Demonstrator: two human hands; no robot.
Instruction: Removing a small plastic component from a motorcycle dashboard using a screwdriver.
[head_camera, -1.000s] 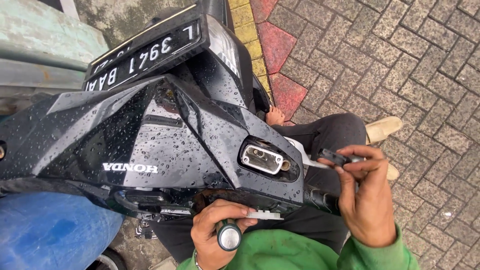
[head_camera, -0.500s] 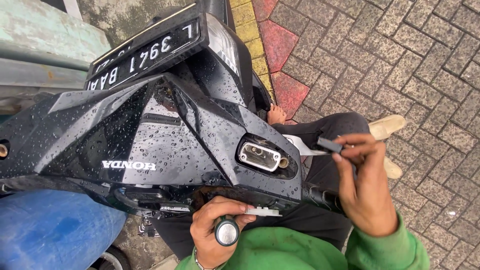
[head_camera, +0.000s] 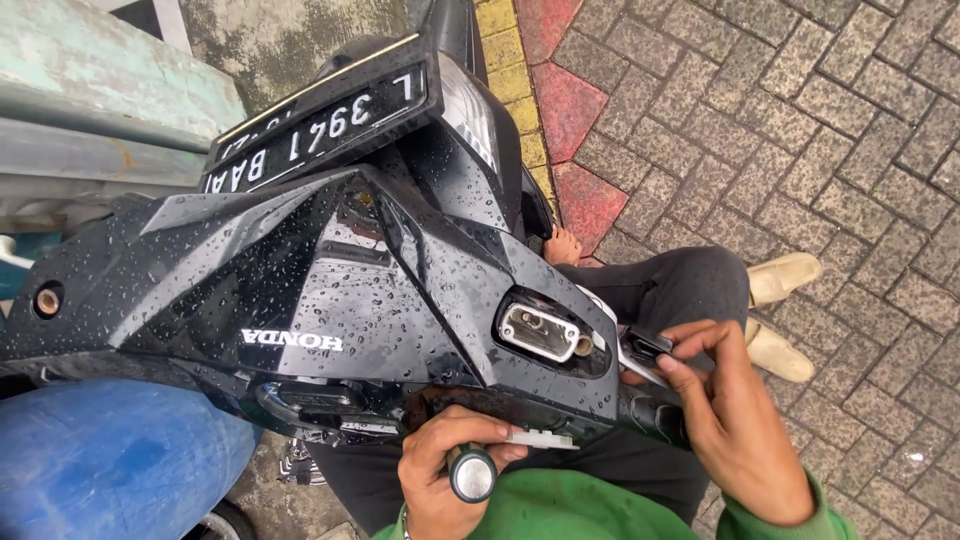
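Glossy black plastic scooter panel (head_camera: 330, 290), angular w/ sharp ridges, beaded w/ rain drops; rectangular metal socket (head_camera: 540, 332) set in a recess near its right end, just beside a small round hole. Left hand (head_camera: 445, 480) under the panel's lower edge, fingers curled tight round a tool handle (head_camera: 472, 474) w/ a round dark butt cap; shaft hidden. Right hand (head_camera: 735, 420) off the panel's right tip, thumb & fingertips pinched on a small black key (head_camera: 648, 345), its head close to the socket, not touching; blade can't be seen clearly. Blue rounded drum (head_camera: 110, 465) bottom left, matte. Rough brick paving (head_camera: 800, 130) to the right, open room there; left side crowded by a worn painted rail (head_camera: 90, 110).
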